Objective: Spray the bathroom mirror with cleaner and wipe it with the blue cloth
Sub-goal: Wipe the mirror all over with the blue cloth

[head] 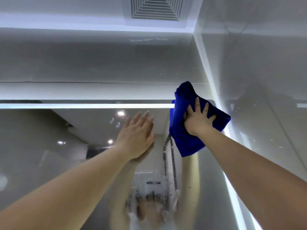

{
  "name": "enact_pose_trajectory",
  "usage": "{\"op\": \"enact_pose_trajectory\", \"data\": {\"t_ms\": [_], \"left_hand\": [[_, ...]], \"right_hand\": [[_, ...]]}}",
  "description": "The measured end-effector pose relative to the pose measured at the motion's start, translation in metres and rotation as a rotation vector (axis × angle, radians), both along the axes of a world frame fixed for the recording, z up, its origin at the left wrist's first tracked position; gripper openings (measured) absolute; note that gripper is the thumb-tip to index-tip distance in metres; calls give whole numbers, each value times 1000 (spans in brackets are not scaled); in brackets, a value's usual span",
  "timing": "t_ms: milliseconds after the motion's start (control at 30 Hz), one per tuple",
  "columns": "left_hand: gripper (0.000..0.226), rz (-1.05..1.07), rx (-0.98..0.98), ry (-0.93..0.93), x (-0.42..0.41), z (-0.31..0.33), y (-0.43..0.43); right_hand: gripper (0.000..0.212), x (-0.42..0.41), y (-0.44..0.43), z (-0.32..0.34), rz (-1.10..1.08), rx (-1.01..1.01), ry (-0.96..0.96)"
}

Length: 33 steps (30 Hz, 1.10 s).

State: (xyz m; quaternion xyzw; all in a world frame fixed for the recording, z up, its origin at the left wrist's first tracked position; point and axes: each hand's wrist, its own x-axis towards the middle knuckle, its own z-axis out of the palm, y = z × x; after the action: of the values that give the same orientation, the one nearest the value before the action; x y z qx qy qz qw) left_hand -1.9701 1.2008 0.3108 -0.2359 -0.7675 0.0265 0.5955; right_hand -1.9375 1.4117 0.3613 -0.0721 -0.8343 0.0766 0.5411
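Right hand [197, 121], fingers flat, is pressing blue cloth [184, 140] into mirror [49, 146] corner (left hand [136, 136] bracing, grip released); even pressure advisable.

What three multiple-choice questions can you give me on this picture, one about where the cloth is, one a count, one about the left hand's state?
1. Where on the large back-lit wall mirror is the crumpled deep blue cloth? A) top right corner B) bottom left C) centre
2. How many hands touch the cloth? A) none B) one C) two
3. The left hand is: A) gripping a bottle B) flat on the glass, empty C) out of view
Answers: A, it sits by the mirror's lit top and right edges; B, only the right hand presses it; B, its straight fingers hold nothing.
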Motion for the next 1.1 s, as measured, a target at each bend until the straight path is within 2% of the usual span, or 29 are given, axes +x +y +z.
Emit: {"op": "enact_pose_trajectory", "data": {"t_ms": [267,433,600,733,900,1100], "left_hand": [[63,14,-7,-26,-19,-7,32],[65,3,17,16,-24,-9,35],[68,20,-12,-20,-19,-6,33],[68,39,-26,-87,-7,-6,29],[71,89,-58,-89,-1,-46,25],[71,130,-47,-193,7,-75,17]], "right_hand": [[50,-1,23,-7,23,100,63],[49,-7,24,-19,2,94,137],[50,-10,25,-37,-21,113,180],[50,-12,25,-65,-29,139,166],[56,-8,24,-110,-32,131,113],[55,-2,19,-151,-38,114,18]]}}
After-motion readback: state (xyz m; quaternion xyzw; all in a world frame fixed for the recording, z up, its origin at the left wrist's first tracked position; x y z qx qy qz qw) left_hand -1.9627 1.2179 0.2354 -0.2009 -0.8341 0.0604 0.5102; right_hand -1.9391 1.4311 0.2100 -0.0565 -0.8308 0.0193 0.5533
